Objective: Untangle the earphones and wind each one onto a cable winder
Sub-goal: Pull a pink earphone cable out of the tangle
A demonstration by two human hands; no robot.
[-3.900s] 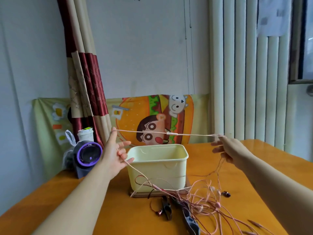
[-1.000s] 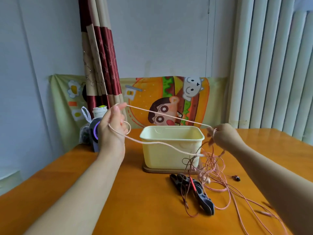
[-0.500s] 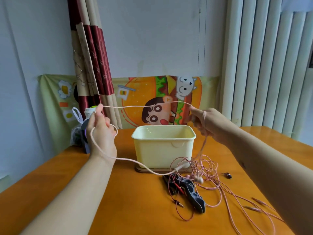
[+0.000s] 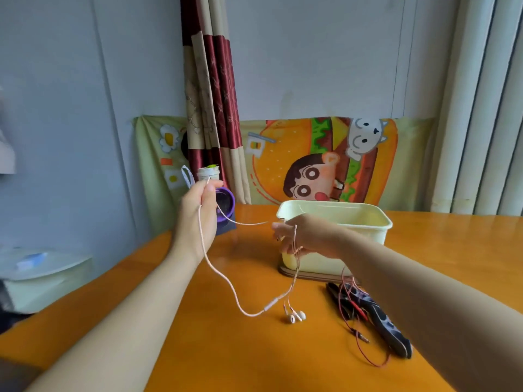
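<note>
Two fingertips of the left hand (image 4: 198, 210), thumb and forefinger, pinch the pink cord (image 4: 226, 281) up and left of the tub (image 4: 365, 239); the other fingers are curled in behind them. The right hand (image 4: 305, 236) is loosely curled round the same cord, in front of the tub's left corner. Half a second ago that hand was raised above the tub's right side and the cord ran in a long line over the rim. Now the hands are near each other and the span between them is short and sagging.

From the left hand the cord drops along the wrist in a deep loop, turns at the inline remote and climbs back to the right hand. A thinner strand falls from that hand to the earbuds (image 4: 294, 316), which sit at the table (image 4: 198, 357) in front of the tub's left end; earlier they were among the loops at its front right.

Right of the earbuds, in front of the tub, lie the dark winders (image 4: 379, 315) with a red cord (image 4: 365, 352) looped over them, partly hidden by the right forearm. A purple gadget (image 4: 226, 205) shows behind the left hand.
</note>
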